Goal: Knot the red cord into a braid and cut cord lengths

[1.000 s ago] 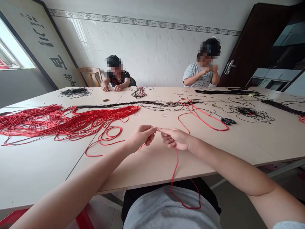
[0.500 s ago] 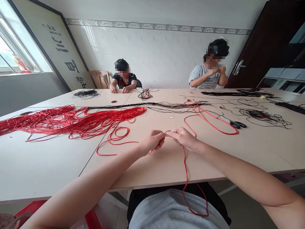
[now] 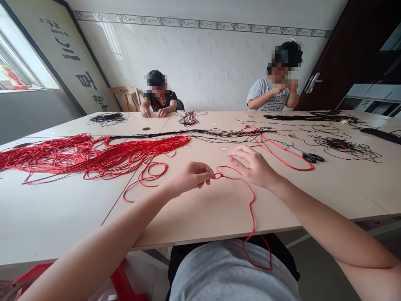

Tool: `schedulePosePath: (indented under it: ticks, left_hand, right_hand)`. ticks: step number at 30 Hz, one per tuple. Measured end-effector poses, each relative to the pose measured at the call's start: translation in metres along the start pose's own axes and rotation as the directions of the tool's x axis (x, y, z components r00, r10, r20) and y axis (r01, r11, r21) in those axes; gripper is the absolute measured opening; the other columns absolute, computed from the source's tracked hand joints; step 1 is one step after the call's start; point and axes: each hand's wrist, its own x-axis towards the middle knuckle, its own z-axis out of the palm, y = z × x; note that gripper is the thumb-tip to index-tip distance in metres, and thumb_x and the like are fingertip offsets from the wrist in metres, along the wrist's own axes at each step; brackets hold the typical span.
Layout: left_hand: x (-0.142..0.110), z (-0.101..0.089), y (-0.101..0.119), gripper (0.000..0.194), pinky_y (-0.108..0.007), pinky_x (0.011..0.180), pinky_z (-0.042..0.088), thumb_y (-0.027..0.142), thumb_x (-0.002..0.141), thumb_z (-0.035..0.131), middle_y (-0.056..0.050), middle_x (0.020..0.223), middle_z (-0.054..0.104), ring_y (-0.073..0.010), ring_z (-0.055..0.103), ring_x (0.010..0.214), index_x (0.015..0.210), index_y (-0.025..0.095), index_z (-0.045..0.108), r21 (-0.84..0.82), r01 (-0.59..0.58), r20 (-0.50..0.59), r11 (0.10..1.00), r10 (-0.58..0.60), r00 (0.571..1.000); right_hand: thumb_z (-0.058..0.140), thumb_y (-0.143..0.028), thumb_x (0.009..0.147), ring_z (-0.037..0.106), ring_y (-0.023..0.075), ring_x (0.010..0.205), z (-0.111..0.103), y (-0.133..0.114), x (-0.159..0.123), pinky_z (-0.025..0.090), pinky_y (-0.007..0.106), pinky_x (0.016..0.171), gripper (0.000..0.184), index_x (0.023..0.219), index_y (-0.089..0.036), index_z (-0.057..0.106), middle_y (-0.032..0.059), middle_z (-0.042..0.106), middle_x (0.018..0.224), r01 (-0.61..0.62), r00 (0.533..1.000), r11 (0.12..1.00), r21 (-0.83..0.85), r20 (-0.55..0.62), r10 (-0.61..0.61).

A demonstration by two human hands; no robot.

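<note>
Pale work table: the left hand pinches a red cord between thumb and forefinger, while the right hand, fingers now spread, has let go and lifted away; the cord drops over the table edge onto a grey shirt.

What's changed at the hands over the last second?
The right hand has drawn away from the left hand, up the table and rightward, with its fingers open, and appears to have let go of the red cord. The left hand still pinches the cord, which now arcs out before dropping over the table edge. The red cord bundle and scissors stayed put.
</note>
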Motion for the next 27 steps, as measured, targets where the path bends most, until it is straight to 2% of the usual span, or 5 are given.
schedulePosePath:
  ticks: [3, 8, 15, 22, 27]
  left_hand:
    - [0.001, 0.004, -0.001, 0.021, -0.021, 0.046, 0.033, 0.035, 0.075, 0.056, -0.002, 0.064, 0.06, -0.0085, 0.049, 0.052, 0.078, 0.015, 0.061, 0.036, -0.044, 0.019, 0.998, 0.043, 0.999]
    - [0.002, 0.005, -0.001, 0.023, -0.025, 0.06, 0.042, 0.035, 0.076, 0.054, -0.005, 0.071, 0.064, -0.0122, 0.056, 0.066, 0.08, 0.013, 0.061, 0.017, -0.121, 0.026, 0.993, 0.121, 0.992]
    - [-0.001, 0.001, 0.005, 0.02, -0.023, 0.055, 0.037, 0.035, 0.077, 0.049, -0.002, 0.073, 0.059, -0.0124, 0.051, 0.067, 0.076, 0.016, 0.056, 0.108, -0.038, -0.052, 0.993, 0.043, 0.998]
    - [0.001, 0.006, -0.003, 0.033, -0.022, 0.044, 0.022, 0.046, 0.079, 0.043, 0.005, 0.056, 0.029, -0.0078, 0.03, 0.049, 0.063, 0.018, 0.04, 0.187, -0.008, 0.012, 0.982, 0.006, 1.0]
    - [0.006, 0.011, -0.012, 0.044, -0.023, 0.045, 0.015, 0.05, 0.08, 0.041, 0.006, 0.053, 0.018, -0.0075, 0.017, 0.049, 0.055, 0.019, 0.024, 0.424, -0.128, -0.084, 0.897, 0.179, 0.98]
  right_hand:
    - [0.04, -0.042, 0.089, 0.048, 0.0211, 0.108, 0.006, 0.0, 0.001, 0.034, 0.033, 0.094, 0.034, 0.1, -0.019, 0.062, 0.0084, 0.057, 0.108, -0.032, 0.984, 0.978, 0.205, 0.181, -0.006]
    - [0.036, -0.039, 0.09, 0.056, 0.0173, 0.088, 0.021, 0.007, 0.001, 0.039, 0.031, 0.087, 0.035, 0.085, -0.015, 0.062, 0.0057, 0.062, 0.087, -0.27, 0.841, 0.857, 0.439, 0.541, -0.013]
    - [0.043, -0.029, 0.084, 0.053, 0.0135, 0.072, 0.025, 0.013, 0.004, 0.04, 0.026, 0.076, 0.024, 0.074, -0.015, 0.059, 0.0014, 0.057, 0.069, -0.314, 0.836, 0.87, 0.381, 0.545, 0.063]
    - [0.046, -0.028, 0.081, 0.053, 0.0136, 0.071, 0.028, 0.0, 0.0, 0.039, 0.024, 0.069, 0.02, 0.073, -0.016, 0.06, 0.0018, 0.058, 0.071, -0.285, 0.845, 0.919, 0.273, 0.524, 0.107]
    - [0.047, -0.023, 0.076, 0.049, 0.0124, 0.066, 0.032, -0.006, -0.003, 0.036, 0.023, 0.061, 0.014, 0.074, -0.016, 0.059, 0.0002, 0.055, 0.067, -0.291, 0.864, 0.924, 0.247, 0.483, 0.143]
